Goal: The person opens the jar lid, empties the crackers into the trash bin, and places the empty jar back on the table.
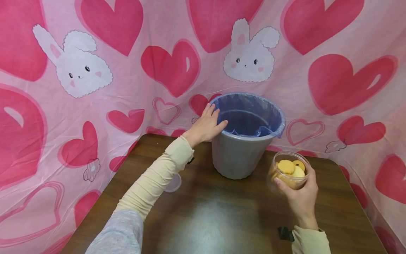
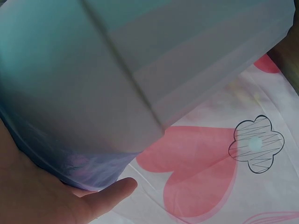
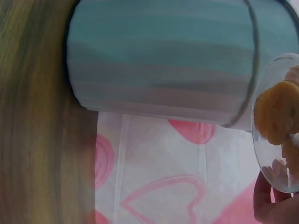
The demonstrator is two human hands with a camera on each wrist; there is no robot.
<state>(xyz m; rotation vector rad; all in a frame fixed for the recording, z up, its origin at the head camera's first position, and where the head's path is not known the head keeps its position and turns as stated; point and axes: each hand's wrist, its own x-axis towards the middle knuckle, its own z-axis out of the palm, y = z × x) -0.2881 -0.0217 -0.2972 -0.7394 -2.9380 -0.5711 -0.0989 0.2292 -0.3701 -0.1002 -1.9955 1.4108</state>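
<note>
In the head view, my left hand (image 1: 206,127) lay with its fingers extended at the rim of the bin (image 1: 238,155), which stood on the counter (image 1: 215,215); my right hand (image 1: 301,197) gripped the jar (image 1: 295,181) of cookies (image 1: 286,167), to the bin's right. From the left wrist, my thumb stuck out beside the blue liner (image 2: 100,170). From the right wrist, my fingers showed against the clear jar.

The right grip (image 1: 302,196) holds a clear jar (image 1: 294,180) near the bin (image 1: 237,155).
</note>
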